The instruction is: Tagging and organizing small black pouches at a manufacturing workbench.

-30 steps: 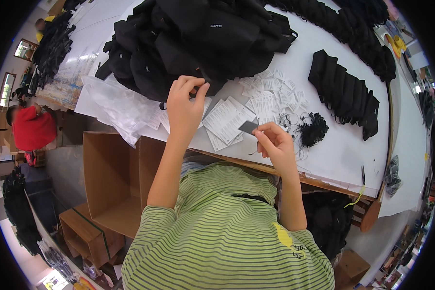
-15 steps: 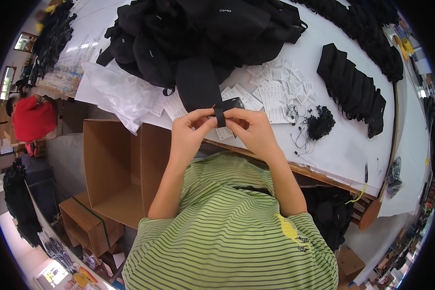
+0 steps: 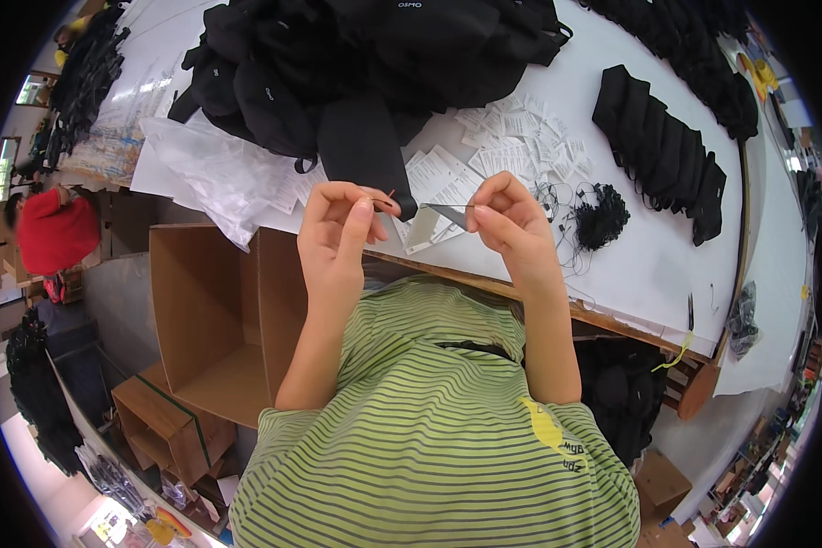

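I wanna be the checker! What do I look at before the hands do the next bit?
1. Right hand grips the thin dark cord: ok, it runs to the fingertips.
2. Left hand is by the black loop: ok, its fingers are right beside it.
3. Cord goes through the loop: cannot tell, the spot is too small.
4. Dark tag is fixed to the cord: cannot tell; it shows just below it.
5. Spare black cords are neatly sorted: not ok, they're in a tangled bunch.
6. Small white labels are stacked tidily: not ok, they're scattered.
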Available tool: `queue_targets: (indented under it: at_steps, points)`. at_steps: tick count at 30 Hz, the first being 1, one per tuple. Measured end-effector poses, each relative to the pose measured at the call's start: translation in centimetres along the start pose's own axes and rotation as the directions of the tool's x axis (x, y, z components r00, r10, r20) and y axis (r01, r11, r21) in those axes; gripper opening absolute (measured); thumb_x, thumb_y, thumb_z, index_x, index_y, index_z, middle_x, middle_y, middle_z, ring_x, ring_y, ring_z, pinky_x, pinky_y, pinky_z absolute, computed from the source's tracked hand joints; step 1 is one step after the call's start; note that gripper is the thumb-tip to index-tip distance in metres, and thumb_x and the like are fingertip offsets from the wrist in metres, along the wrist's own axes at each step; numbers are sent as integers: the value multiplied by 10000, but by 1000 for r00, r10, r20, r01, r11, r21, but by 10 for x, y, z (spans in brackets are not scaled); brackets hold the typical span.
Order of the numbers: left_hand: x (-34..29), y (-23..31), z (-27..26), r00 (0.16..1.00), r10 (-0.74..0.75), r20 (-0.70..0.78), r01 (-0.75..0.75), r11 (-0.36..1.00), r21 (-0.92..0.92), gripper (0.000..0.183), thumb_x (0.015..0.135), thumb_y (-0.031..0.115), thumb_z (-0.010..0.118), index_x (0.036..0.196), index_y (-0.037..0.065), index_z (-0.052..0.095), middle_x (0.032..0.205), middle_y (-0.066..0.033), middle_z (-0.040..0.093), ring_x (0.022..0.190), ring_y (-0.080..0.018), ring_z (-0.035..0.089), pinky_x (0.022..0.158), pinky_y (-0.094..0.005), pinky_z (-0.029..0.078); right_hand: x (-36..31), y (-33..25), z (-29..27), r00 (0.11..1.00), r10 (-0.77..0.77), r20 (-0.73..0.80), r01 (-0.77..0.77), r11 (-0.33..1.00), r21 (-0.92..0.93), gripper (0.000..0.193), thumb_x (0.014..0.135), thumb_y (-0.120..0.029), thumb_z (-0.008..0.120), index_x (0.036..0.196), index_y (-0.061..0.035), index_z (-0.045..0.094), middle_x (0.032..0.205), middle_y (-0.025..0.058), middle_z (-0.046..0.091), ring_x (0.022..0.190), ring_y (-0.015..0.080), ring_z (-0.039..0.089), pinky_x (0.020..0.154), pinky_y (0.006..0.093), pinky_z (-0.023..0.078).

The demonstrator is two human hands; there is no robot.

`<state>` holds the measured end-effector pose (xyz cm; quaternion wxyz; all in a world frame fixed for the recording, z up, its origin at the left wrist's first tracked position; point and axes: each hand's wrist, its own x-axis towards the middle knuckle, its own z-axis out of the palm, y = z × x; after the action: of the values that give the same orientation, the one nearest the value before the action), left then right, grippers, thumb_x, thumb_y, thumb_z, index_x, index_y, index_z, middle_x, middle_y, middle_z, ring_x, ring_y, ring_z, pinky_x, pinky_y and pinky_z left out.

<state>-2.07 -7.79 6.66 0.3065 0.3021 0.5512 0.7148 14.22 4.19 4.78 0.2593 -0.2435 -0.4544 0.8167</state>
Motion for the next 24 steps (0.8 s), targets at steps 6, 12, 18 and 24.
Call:
queue_targets:
  at_steps: [6, 12, 18, 24]
  points:
    - [-1, 3, 12, 979, -141, 147, 127, 987, 99, 67, 891, 49, 619, 937, 16, 582, 699, 73, 482, 576, 21, 345, 499, -160, 232, -5, 1, 4, 990, -136, -48, 137, 990, 31, 105, 899, -96, 608, 965, -53, 540, 868, 112, 685, 657, 86, 569, 532, 185, 379]
    - [-3, 1, 22, 969, -146, 197, 101, 970, 222, 52, 848, 29, 668, 893, 10, 650, 609, 110, 353, 543, 12, 246, 500, -185, 164, -12, 3, 10, 988, -103, -111, 97, 994, -58, 128, 891, -119, 651, 925, -18, 580, 807, 101, 693, 638, 127, 641, 497, 200, 414]
    - [-5, 0, 24, 969, -108, 224, 35, 951, 306, 65, 824, 26, 688, 879, 11, 657, 592, 106, 328, 538, 5, 239, 501, -191, 161, -14, 5, 11, 991, -85, -106, 80, 996, -48, 146, 873, -132, 680, 872, -3, 614, 820, 92, 698, 622, 117, 633, 486, 204, 415]
    - [-6, 0, 23, 969, -111, 219, 33, 942, 335, 58, 821, 17, 684, 871, 10, 656, 590, 104, 323, 538, 4, 239, 500, -192, 163, -14, 7, 9, 990, -87, -110, 79, 994, -74, 163, 866, -146, 689, 871, 0, 618, 794, 77, 697, 617, 104, 622, 488, 205, 415]
